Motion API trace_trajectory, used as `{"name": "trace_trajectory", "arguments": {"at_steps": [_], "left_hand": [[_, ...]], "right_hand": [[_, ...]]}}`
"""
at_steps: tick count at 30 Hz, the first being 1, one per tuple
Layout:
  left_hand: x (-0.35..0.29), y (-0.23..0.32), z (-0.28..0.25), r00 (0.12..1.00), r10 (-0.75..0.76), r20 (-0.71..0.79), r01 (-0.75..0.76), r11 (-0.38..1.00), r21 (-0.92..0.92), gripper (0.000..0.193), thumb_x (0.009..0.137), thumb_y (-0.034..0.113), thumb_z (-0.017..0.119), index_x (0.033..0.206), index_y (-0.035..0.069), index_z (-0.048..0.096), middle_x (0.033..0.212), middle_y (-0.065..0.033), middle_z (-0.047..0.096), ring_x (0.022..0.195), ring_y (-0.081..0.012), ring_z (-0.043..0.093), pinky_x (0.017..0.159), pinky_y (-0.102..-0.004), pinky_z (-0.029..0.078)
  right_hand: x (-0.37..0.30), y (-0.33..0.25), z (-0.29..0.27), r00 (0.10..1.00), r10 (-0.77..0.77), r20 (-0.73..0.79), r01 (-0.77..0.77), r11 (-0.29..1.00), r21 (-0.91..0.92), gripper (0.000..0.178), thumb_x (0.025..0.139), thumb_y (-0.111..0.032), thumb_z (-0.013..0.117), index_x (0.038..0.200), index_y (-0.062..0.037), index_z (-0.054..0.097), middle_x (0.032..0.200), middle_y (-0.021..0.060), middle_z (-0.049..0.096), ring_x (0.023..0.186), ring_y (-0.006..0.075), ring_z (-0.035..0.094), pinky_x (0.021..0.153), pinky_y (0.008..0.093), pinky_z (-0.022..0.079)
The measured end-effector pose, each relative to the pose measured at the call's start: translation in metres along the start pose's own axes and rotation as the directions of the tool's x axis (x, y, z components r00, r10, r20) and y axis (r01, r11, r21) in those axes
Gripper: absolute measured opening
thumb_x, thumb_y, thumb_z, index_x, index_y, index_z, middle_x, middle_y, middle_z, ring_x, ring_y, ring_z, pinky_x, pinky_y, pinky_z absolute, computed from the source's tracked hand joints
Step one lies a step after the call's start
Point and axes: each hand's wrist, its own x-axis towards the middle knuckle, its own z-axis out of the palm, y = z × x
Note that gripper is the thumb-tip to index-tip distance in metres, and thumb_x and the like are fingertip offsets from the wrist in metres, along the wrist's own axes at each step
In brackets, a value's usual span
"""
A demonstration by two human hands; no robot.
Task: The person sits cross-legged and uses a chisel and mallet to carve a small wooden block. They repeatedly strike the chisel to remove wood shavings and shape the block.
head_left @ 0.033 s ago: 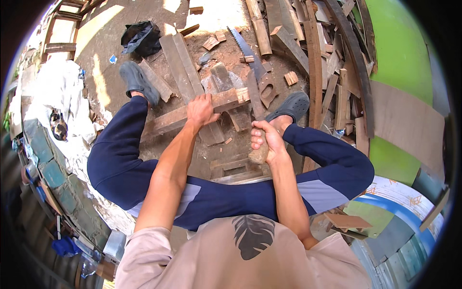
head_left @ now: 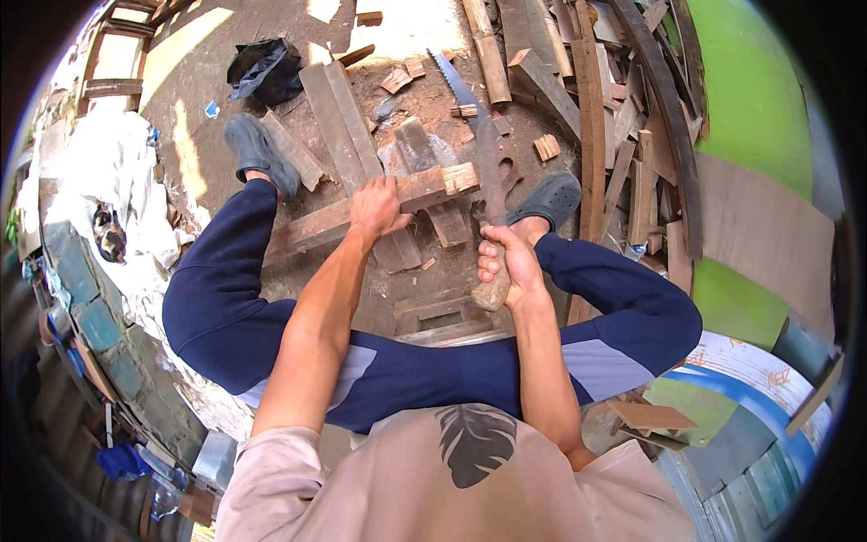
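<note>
My left hand (head_left: pixel 377 210) grips a squared wooden beam (head_left: pixel 312 224) from above, holding it across other boards on the ground. The beam's right end (head_left: pixel 461 178) shows pale, freshly cut wood. My right hand (head_left: pixel 508 262) is wrapped round the thick wooden handle (head_left: pixel 490 294) of a machete. Its worn, brownish blade (head_left: pixel 489 172) points away from me, just right of the beam's cut end and apart from it. Partly behind the blade lies a handsaw (head_left: pixel 458 83) with a blue-grey blade; its handle is mostly hidden.
Planks (head_left: pixel 341 126) and cut chips (head_left: pixel 546 146) lie around the beam. A black plastic bag (head_left: pixel 265 72) sits far left. Piled scrap wood (head_left: pixel 591 135) lines the right side by a green panel (head_left: pixel 750 99). A cat (head_left: pixel 110 237) rests on white cloth (head_left: pixel 117 163) at left.
My right hand has shifted slightly to the right. The machete blade has swung right and now covers part of the saw. My left hand and the beam stay put.
</note>
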Motion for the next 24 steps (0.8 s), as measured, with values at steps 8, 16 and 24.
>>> {"name": "trace_trajectory", "arguments": {"at_steps": [8, 16, 24], "left_hand": [[0.007, 0.002, -0.005, 1.000, -0.002, 0.015, 0.002, 1.000, 0.011, 0.066, 0.067, 0.045, 0.083, 0.109, 0.000, 0.057, 0.105, -0.0173, 0.067, 0.100, -0.0345, 0.066, 0.085, -0.0448, 0.054], [0.007, 0.002, -0.009, 0.998, -0.041, 0.042, 0.041, 0.999, 0.011, 0.065, 0.069, 0.046, 0.081, 0.108, 0.000, 0.057, 0.104, -0.0171, 0.067, 0.100, -0.0343, 0.067, 0.085, -0.0443, 0.054], [0.007, 0.003, -0.002, 1.000, 0.004, -0.004, -0.004, 1.000, 0.006, 0.063, 0.068, 0.045, 0.081, 0.107, 0.000, 0.057, 0.103, -0.0176, 0.066, 0.100, -0.0337, 0.066, 0.085, -0.0461, 0.053]], "right_hand": [[0.026, 0.029, 0.005, 0.960, -0.244, -0.141, 0.153, 0.872, -0.465, 0.016, 0.092, -0.010, 0.059, 0.103, -0.0039, 0.049, 0.067, 0.0032, 0.049, 0.045, 0.0131, 0.048, 0.039, 0.0320, 0.044], [-0.009, -0.011, 0.023, 0.929, -0.354, -0.105, 0.326, 0.921, -0.213, 0.013, 0.094, -0.012, 0.059, 0.099, -0.0082, 0.047, 0.068, 0.0015, 0.049, 0.045, 0.0106, 0.046, 0.040, 0.0304, 0.043], [0.024, 0.042, 0.008, 0.991, -0.094, -0.098, 0.052, 0.930, -0.364, 0.016, 0.092, -0.009, 0.058, 0.103, -0.0043, 0.047, 0.067, 0.0018, 0.048, 0.047, 0.0120, 0.047, 0.039, 0.0314, 0.043]]}}
